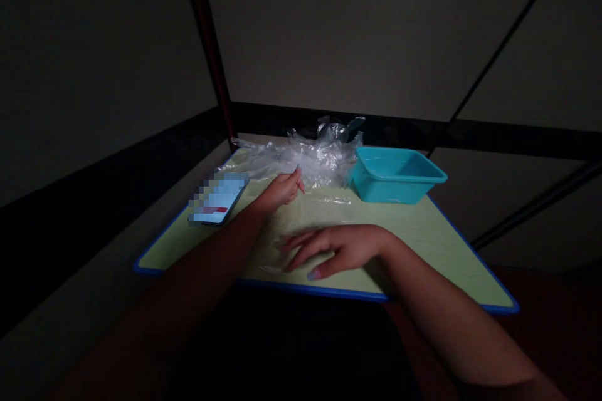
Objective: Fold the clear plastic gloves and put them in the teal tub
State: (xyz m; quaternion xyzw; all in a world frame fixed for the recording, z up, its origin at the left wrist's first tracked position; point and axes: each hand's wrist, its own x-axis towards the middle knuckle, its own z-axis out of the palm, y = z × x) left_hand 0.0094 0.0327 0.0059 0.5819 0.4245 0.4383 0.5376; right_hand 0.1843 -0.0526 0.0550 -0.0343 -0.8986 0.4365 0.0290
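My left hand [285, 188] is closed, thumb against the curled fingers, just in front of a pile of crumpled clear plastic bags [305, 160]. Whatever it may be pinching is too small to make out. Closer to me, my right hand [350, 247] stretches its fingers apart, palm down, slightly blurred. Beneath and between both hands lies a flat sheet of clear plastic [301, 219], perhaps a bag, faint against the table. Whether my right fingertips touch it is hard to tell.
The small yellow-green table [442, 250] has a blue rim. A turquoise plastic basin [390, 188] stands at its back right. On the left lies a phone [221, 200] with a lit, partly pixelated screen. Dark fabric walls with poles [207, 31] rise behind.
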